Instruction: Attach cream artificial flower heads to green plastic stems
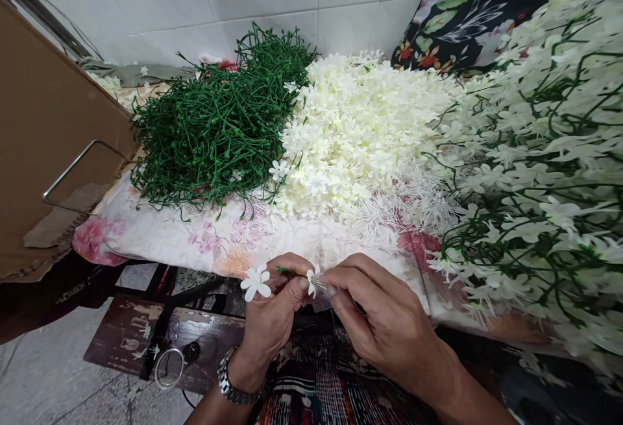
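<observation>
My left hand (272, 308) is closed around a thin green stem (285, 270) that carries one white flower (256, 282) at its left end. My right hand (374, 315) pinches a second small white flower (312, 279) against the stem's tip, right beside my left thumb. Both hands meet just below the front edge of the floral cloth (195, 237). A metal watch (236, 386) sits on my left wrist.
On the cloth lie a heap of bare green stems (219, 126), a mound of loose white flowers (360, 133) and, at right, a pile of finished flowered sprays (545, 172). A cardboard sheet (43, 126) stands at left, a patterned bag (477, 23) at the back, a dark stool (141, 340) below.
</observation>
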The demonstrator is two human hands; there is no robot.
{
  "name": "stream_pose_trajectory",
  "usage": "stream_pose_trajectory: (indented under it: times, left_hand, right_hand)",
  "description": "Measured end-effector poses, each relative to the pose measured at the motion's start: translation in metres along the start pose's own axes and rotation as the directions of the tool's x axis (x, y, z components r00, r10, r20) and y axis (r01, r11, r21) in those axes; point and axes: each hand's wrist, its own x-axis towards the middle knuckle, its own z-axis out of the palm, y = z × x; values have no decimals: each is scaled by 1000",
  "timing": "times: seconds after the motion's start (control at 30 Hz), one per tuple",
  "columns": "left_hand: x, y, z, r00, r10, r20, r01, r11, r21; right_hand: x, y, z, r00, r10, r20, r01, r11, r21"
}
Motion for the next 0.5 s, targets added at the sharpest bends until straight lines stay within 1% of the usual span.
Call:
stream_pose_trajectory:
  times: [0.1,0.2,0.27,0.37,0.5]
  left_hand:
    - [0,-3,-6,991,119,53,-125,984,126]
    - [0,-5,-11,963,252,101,-269,927,259]
    - [0,-5,-12,946,288,149,-320,903,287]
    - [-1,-6,-11,948,268,173,-305,919,248]
    - [-2,-9,-9,969,225,107,-236,965,114]
  right_hand:
    - [0,-2,0,1000,3,16,-3,1000,-9]
    - [0,-3,0,999,11,34,-11,1000,-7]
    - [0,-3,1,999,29,32,-30,999,16]
    - [0,-2,3,998,50,33,-52,996,68]
    - [-2,0,3,997,63,39,-68,982,176]
